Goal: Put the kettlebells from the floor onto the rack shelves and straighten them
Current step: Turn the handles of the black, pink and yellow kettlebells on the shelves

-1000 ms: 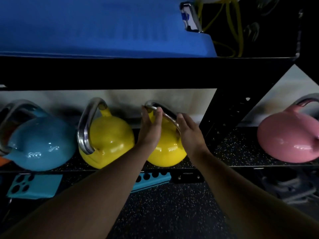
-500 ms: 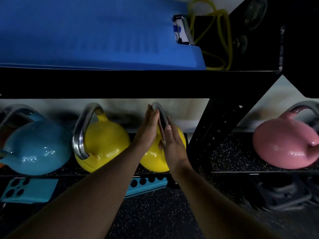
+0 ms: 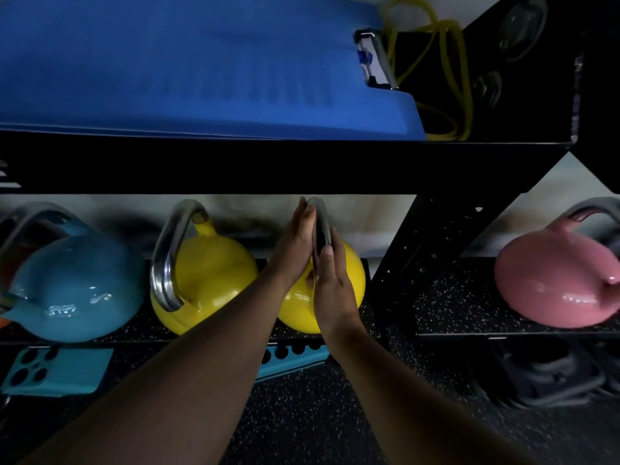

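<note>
Two yellow kettlebells stand side by side on the lower rack shelf (image 3: 453, 297). The right yellow kettlebell (image 3: 352, 280) has its steel handle edge-on to me, between my two hands. My left hand (image 3: 297, 239) lies flat against the handle's left side. My right hand (image 3: 332, 290) presses on its right side and over the ball. The left yellow kettlebell (image 3: 208, 280) stands alone with its handle turned toward me. A blue kettlebell (image 3: 77, 297) sits at far left, a pink kettlebell (image 3: 557, 283) in the bay to the right.
A blue mat (image 3: 188, 68) and yellow bands (image 3: 446, 72) lie on the upper shelf. A black rack upright (image 3: 412, 250) splits the two bays. Teal perforated blocks (image 3: 53, 370) and dark weights (image 3: 543, 380) sit below on the speckled floor.
The right yellow kettlebell's handle has turned from slanted across to edge-on toward me. My right hand slid in from the handle's right end to press beside my left hand.
</note>
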Available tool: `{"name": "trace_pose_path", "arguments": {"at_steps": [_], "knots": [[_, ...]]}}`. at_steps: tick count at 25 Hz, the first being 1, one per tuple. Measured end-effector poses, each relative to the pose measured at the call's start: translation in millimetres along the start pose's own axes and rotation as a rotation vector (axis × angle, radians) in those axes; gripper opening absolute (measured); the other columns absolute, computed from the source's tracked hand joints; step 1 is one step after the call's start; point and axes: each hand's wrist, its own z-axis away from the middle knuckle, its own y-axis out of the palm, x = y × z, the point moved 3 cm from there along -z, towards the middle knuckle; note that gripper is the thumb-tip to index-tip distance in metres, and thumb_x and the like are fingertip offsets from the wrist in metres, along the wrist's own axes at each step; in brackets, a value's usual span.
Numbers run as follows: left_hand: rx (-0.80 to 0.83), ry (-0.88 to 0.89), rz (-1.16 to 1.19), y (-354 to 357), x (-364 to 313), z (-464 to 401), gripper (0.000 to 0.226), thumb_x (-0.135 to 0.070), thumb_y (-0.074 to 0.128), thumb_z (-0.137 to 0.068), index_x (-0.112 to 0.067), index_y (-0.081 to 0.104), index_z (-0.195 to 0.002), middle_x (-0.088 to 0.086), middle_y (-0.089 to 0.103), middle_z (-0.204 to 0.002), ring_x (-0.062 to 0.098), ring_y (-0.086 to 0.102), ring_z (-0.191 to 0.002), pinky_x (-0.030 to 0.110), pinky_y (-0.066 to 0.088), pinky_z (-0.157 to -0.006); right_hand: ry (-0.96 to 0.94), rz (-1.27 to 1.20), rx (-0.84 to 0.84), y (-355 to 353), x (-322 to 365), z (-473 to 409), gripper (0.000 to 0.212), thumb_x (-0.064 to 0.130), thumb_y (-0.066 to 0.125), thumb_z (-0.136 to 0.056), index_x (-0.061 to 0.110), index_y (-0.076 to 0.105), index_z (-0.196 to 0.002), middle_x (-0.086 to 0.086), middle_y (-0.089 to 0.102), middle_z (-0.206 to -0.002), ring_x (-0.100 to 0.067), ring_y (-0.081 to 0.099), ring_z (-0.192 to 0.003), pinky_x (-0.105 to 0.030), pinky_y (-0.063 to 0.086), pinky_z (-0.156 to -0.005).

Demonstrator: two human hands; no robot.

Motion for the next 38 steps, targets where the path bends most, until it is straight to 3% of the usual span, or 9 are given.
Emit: {"name": "trace_pose_path", "arguments": {"at_steps": [4, 7, 11, 17, 21, 26, 31, 35, 38], "knots": [[0.005, 0.002, 0.022, 0, -6, 3, 0.077, -0.072, 0.035, -0.084, -0.037, 0.026, -0.152, -0.002, 0.03, -0.16, 0.014, 0.03, -0.144, 0.033, 0.026, -0.114, -0.002, -0.001, -0.035, 3, 0, 1, 0.047, 0.044, 0.025, -0.104, 0.043, 0.023, -0.151, 0.004, 0.045, -0.15, -0.013, 0.042, -0.135, -0.028, 0.039, -0.1], [-0.009, 0.012, 0.003, 1, -5, 1, 0.066, -0.059, 0.033, -0.094, -0.031, 0.025, -0.153, -0.004, 0.03, -0.158, 0.005, 0.029, -0.138, 0.021, 0.025, -0.104, -0.026, 0.03, -0.018, 1, -1, 0, 0.048, 0.045, 0.025, -0.104, 0.042, 0.021, -0.151, 0.004, 0.05, -0.142, -0.013, 0.049, -0.127, -0.032, 0.044, -0.099], [-0.02, 0.031, -0.034, 0, -2, -2, 0.061, -0.06, 0.033, -0.094, -0.037, 0.028, -0.15, 0.0, 0.036, -0.156, 0.015, 0.039, -0.136, 0.022, 0.031, -0.099, -0.048, 0.142, 0.035, -5, 4, -1, 0.05, 0.044, 0.026, -0.103, 0.04, 0.018, -0.152, 0.01, 0.062, -0.104, -0.005, 0.058, -0.086, -0.029, 0.047, -0.079], [-0.051, 0.033, -0.044, -1, -4, -3, 0.063, -0.058, 0.034, -0.09, -0.034, 0.035, -0.148, 0.004, 0.045, -0.149, 0.021, 0.047, -0.132, 0.011, 0.037, -0.083, -0.033, 0.062, 0.044, -1, 3, -1, 0.051, 0.042, 0.027, -0.104, 0.039, 0.017, -0.153, 0.012, 0.047, -0.13, 0.005, 0.051, -0.101, -0.018, 0.043, -0.085], [-0.019, 0.029, -0.076, -2, -5, -2, 0.057, -0.056, 0.032, -0.095, -0.038, 0.031, -0.149, 0.002, 0.042, -0.152, 0.02, 0.045, -0.134, 0.022, 0.036, -0.095, -0.016, 0.01, 0.128, -8, 1, -2, 0.05, 0.038, 0.029, -0.104, 0.037, 0.019, -0.153, 0.014, 0.044, -0.136, 0.031, 0.046, -0.089, 0.001, 0.041, -0.075], [0.004, 0.015, -0.129, -7, -12, 1, 0.049, -0.039, 0.033, -0.105, -0.028, 0.029, -0.152, -0.001, 0.033, -0.158, 0.017, 0.032, -0.143, 0.022, 0.028, -0.105, 0.039, -0.065, 0.153, -22, 2, -7, 0.042, 0.039, 0.038, -0.103, 0.043, 0.039, -0.145, 0.002, 0.067, -0.125, -0.017, 0.068, -0.101, -0.037, 0.044, -0.1], [-0.037, 0.004, -0.18, -6, -20, 6, 0.05, -0.04, 0.033, -0.104, -0.026, 0.03, -0.152, 0.001, 0.034, -0.158, 0.02, 0.033, -0.143, 0.022, 0.028, -0.103, 0.016, 0.053, 0.142, -23, 3, -10, 0.044, 0.033, 0.034, -0.105, 0.034, 0.035, -0.149, -0.006, 0.066, -0.126, -0.019, 0.07, -0.097, -0.033, 0.051, -0.082], [-0.029, -0.005, -0.56, -1, -31, 8, 0.052, -0.036, 0.028, -0.106, -0.016, 0.027, -0.153, 0.013, 0.037, -0.155, 0.03, 0.038, -0.14, 0.028, 0.031, -0.104, 0.033, 0.16, 0.179, -25, 5, -11, 0.047, 0.036, 0.036, -0.104, 0.036, 0.031, -0.15, -0.002, 0.055, -0.141, -0.019, 0.056, -0.122, -0.034, 0.047, -0.091], [-0.081, 0.07, -0.859, -3, -47, 8, 0.047, -0.03, 0.032, -0.105, -0.009, 0.035, -0.147, 0.021, 0.043, -0.147, 0.039, 0.043, -0.132, 0.045, 0.037, -0.105, 0.008, 0.373, 0.171, -41, 23, -10, 0.041, 0.042, 0.043, -0.1, 0.036, 0.047, -0.14, 0.0, 0.067, -0.118, -0.013, 0.062, -0.095, -0.025, 0.043, -0.07]]}}
